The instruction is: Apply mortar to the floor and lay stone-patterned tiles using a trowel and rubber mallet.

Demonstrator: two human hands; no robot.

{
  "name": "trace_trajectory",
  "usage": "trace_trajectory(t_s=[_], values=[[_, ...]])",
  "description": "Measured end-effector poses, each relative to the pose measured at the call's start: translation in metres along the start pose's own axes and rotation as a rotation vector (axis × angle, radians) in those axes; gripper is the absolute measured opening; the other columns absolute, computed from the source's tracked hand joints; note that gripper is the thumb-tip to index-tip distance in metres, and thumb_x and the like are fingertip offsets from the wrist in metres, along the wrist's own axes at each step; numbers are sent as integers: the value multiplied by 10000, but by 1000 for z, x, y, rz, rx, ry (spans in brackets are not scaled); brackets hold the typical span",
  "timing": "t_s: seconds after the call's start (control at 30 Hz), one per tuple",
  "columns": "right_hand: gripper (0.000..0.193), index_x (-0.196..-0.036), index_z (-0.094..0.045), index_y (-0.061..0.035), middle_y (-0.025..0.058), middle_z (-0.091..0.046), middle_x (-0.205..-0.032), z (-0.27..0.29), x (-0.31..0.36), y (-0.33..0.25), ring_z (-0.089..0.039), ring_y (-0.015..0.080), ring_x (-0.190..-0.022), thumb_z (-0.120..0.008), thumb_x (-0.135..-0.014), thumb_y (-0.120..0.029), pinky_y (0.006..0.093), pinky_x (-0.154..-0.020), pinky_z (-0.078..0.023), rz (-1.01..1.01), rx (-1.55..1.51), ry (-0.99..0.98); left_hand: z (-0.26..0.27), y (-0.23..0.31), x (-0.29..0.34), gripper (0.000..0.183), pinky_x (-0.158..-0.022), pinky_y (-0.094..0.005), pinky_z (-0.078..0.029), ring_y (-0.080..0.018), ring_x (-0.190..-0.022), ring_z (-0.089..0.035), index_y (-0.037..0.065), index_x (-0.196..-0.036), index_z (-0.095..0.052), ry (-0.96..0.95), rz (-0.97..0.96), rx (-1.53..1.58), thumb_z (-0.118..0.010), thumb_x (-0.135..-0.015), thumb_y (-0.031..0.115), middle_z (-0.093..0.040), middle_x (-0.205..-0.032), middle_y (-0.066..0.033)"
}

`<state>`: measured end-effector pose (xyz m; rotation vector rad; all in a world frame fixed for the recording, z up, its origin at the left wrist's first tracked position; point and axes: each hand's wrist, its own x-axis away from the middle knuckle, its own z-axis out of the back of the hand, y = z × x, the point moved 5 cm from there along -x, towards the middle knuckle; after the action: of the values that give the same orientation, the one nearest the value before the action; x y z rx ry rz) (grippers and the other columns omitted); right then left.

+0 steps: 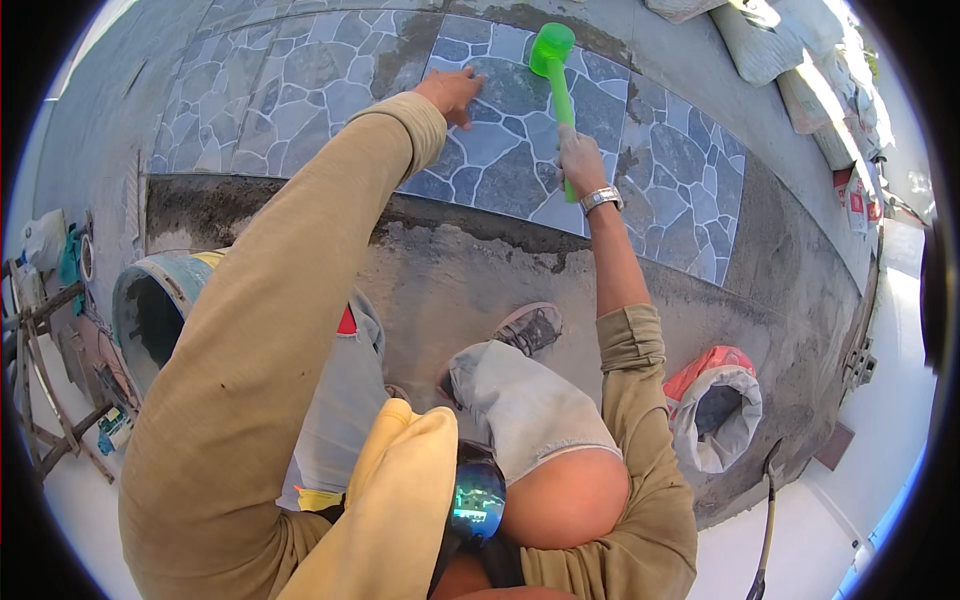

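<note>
My right hand point(582, 160) is wrapped round the handle of a bright green mallet point(560, 95). The mallet's head is over the far part of a grey stone-patterned tile point(500, 170) with pale joint lines; whether it touches the surface I cannot tell. My left hand point(452, 93) rests on the same tile near its left edge, fingers apart and holding nothing. Similar patterned tiles lie on either side, a left tile point(300, 75) and a right tile point(680, 180). Damp grey mortar point(480, 222) shows along the near edge of the middle tile.
A bucket point(180, 275) stands at the left, partly behind my left sleeve. An open red-and-white sack point(740, 445) with grey material inside sits at the right. Full sacks point(755, 45) are piled at the far right. A long-handled tool point(768, 520) lies near right; a wooden frame point(50, 430) stands far left.
</note>
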<state>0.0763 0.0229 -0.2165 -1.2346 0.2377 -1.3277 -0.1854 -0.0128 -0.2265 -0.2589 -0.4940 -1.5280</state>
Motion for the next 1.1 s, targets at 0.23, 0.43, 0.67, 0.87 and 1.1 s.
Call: trace_trajectory(t_s=[0.23,0.43,0.67,0.87,1.1], values=[[474,-870,-591,-19,93,-557,-614,-41,12,-15,-570,220,-515,-492,-1036,-452,388,-489,-441,368,-238,124,-13,-3,26,1018,-1158,-747,-152,-375,-1507,-287,7,-1526,-363,106,88,-172,-869,-723,375,-340,-1609,-178],[508,-898,-617,39,224,-622,-704,-94,4,-29,-638,362,-674,-495,-1027,-437,494,-652,-473,351,64,71,-25,-17,39,995,-1160,-743,-162,-371,-1503,-290,-3,-1509,-387,83,133,-131,-868,-724,375,-368,-1590,-175],[564,-883,-636,46,223,-641,-722,-87,-17,-22,-636,365,-670,-501,-1009,-486,493,-650,-472,282,28,63,-19,-14,37,999,-1159,-749,-169,-370,-1508,-278,3,-1524,-366,98,114,-128,-864,-734,359,-346,-1607,-154],[564,-873,-615,45,175,-616,-653,-59,-9,30,-588,361,-581,-497,-1020,-486,482,-610,-458,176,115,-17,-9,3,23,1027,-1153,-763,-155,-373,-1523,-243,51,-1561,-327,29,29,-222,-876,-731,306,-309,-1637,-108],[519,-831,-577,16,93,-540,-585,-57,71,43,-537,204,-529,-519,-1021,-464,407,-546,-435,284,-93,50,-13,-7,29,963,-1135,-766,-188,-421,-1476,-305,62,-1500,-409,136,15,-229,-876,-693,303,-389,-1542,-140]])
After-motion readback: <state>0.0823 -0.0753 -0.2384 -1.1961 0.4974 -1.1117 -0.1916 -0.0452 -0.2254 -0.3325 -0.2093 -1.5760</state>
